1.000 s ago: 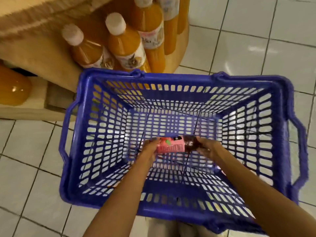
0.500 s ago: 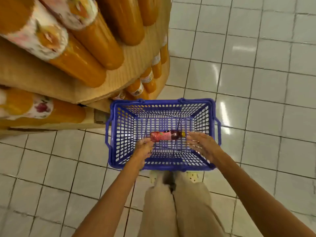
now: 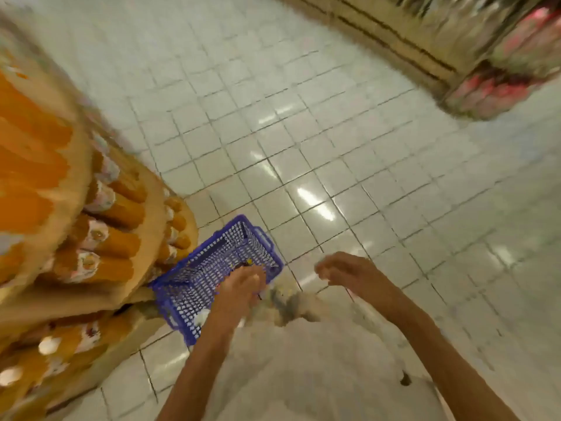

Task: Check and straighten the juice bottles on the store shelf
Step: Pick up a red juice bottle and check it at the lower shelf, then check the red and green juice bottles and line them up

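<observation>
The view is blurred by motion. Orange juice bottles (image 3: 112,238) with white caps and flowered labels stand in tiers on a round wooden shelf (image 3: 142,278) at the left. A blue plastic basket (image 3: 194,287) sits on the floor beside the shelf; the dark bottle inside it is mostly hidden behind my left hand. My left hand (image 3: 241,284) hangs over the basket's near corner, fingers loosely bent, holding nothing. My right hand (image 3: 343,267) is raised to the right of the basket, fingers loosely curled and empty.
White floor tiles (image 3: 303,147) spread ahead and to the right. A far shelf unit (image 3: 501,71) with pink and red packs runs along the upper right. My legs in light trousers (image 3: 303,360) stand just behind the basket.
I have stood up and the view has swung right and away from the basket. Both hands have come off the red-labelled bottle, which stays in the basket.
</observation>
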Tool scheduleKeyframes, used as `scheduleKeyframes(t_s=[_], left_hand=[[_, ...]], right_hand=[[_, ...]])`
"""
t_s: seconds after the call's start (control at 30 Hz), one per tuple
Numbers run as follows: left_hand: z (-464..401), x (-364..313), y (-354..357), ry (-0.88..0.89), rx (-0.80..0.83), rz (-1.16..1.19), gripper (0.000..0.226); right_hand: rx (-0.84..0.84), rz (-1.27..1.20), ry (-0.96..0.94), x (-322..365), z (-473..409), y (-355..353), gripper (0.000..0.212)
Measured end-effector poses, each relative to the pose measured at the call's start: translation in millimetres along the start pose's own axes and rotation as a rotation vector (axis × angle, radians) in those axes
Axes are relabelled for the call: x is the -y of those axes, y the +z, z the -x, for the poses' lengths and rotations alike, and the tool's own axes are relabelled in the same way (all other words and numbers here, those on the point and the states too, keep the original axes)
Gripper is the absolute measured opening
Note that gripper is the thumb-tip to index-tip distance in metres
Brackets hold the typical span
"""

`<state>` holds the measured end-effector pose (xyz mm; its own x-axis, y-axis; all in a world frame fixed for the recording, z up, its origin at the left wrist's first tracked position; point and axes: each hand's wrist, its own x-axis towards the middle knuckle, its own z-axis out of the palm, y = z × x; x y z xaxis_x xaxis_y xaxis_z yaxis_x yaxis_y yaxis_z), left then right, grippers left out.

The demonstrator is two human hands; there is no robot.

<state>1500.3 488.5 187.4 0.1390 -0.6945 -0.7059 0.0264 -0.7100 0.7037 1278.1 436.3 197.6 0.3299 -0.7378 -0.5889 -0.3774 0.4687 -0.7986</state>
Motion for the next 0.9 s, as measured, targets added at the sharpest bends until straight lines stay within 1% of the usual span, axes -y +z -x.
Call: scheduleKeyframes(t_s=[0.03, 0.1, 0.13, 0.17, 0.2, 0.23, 0.3, 0.37, 0.4, 0.47, 0.5, 0.53, 0.6, 0.63, 0.7, 0.8, 0.9], left_hand=[[1.8, -8.4, 7.1, 0.028, 0.049, -0.066, 0.016], [5.8, -26.3, 28.2, 0.041, 0.225, -0.22, 0.013], [7.4, -35.7, 41.5, 0.027, 0.33, -0.25, 0.017], [6.5, -43.4, 57.4, 0.018, 0.423, -0.292, 0.028], [8.9, -50.5, 74.4, 0.025, 0.529, -0.352, 0.033], [11.3, -53.3, 94.2, 0.051, 0.635, -0.469, 0.033], [29.5, -54.6, 146.5, 0.093, 0.82, -0.627, 0.027], [60.4, -42.0, 207.2, 0.115, 0.993, -0.676, 0.014], [81.8, -31.2, 240.0, 0.129, 1.099, -0.72, 0.028], [121.8, 1.0, 301.4, 0.083, 1.336, -0.916, 0.072], [139.4, 21.4, 329.9, 0.04, 1.424, -1.013, 0.083], [155.0, 43.6, 357.1, -0.011, 1.488, -1.088, 0.081], [179.2, 86.9, 406.1, -0.08, 1.541, -1.185, 0.055], [187.2, 106.1, 427.4, -0.095, 1.557, -1.214, 0.047], [201.4, 133.7, 462.5, -0.107, 1.539, -1.27, 0.04], [219.6, 154.6, 514.8, -0.15, 1.418, -1.331, 0.032], [243.0, 170.1, 593.0, -0.142, 1.358, -1.351, 0.027]], right_hand=[[-0.113, -0.083, -0.004, -13.4, 24.1, -10.1, 0.017], [-0.37, -0.314, 0.018, -46.2, 79.8, -19.3, 0.019], [-0.496, -0.421, 0.036, -65.3, 108.5, -17.6, 0.018], [-0.613, -0.519, 0.058, -85.8, 137.3, -11.3, 0.018], [-0.717, -0.627, 0.083, -107.1, 164.1, -1.4, 0.018], [-0.815, -0.745, 0.117, -127.8, 189.8, 11.6, 0.019], [-0.991, -0.948, 0.191, -170.5, 236.4, 43.4, 0.018], [-1.107, -1.098, 0.262, -212.8, 275.9, 76.0, 0.019], [-1.139, -1.164, 0.279, -232.5, 293.6, 92.0, 0.022], [-1.189, -1.258, 0.27, -266.7, 325.5, 114.3, 0.028], [-1.222, -1.285, 0.249, -281.8, 341.2, 118.4, 0.03], [-1.263, -1.314, 0.226, -296.1, 356.5, 116.4, 0.036], [-1.352, -1.378, 0.175, -320.7, 388.8, 99.8, 0.057], [-1.385, -1.389, 0.146, -332.4, 406.7, 85.3, 0.059], [-1.443, -1.374, 0.092, -351.5, 445.2, 51.2, 0.051], [-1.585, -1.367, 0.037, -373.2, 504.2, -5.4, 0.046], [-1.696, -1.382, 0.022, -405.3, 554.3, -60.4, 0.043]])
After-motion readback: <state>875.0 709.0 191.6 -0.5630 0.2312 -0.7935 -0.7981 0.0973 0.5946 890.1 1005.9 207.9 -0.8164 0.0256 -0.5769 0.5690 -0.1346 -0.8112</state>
